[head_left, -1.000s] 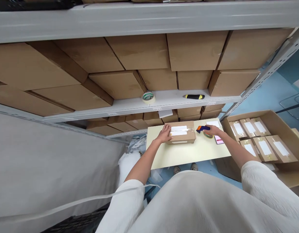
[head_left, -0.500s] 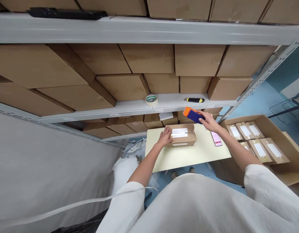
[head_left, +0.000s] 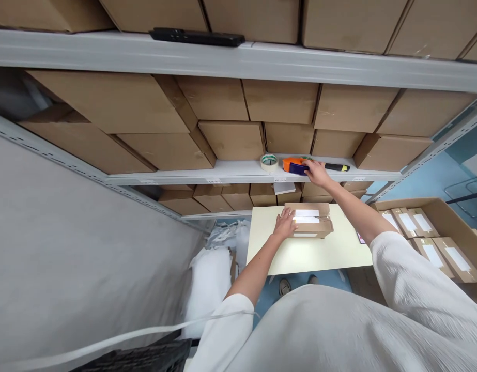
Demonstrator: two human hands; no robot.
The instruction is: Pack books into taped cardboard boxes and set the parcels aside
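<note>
My left hand lies with fingers outstretched on the left end of a small cardboard box. White labels are on the box's top, and it sits on a pale yellow table. Further back, my right hand grips an orange and dark blue tape dispenser at the shelf's front edge. The dispenser is between a roll of masking tape and a black and yellow utility knife. Whether its underside touches the shelf I cannot tell.
Cardboard boxes fill the metal shelves ahead. At the right, a large open carton holds several labelled small boxes. A phone is partly hidden by my right arm. White bags stand left of the table.
My right hand has carried the tape dispenser from above the table up and forward to the shelf. My left hand stays on the box. The view has shifted left.
</note>
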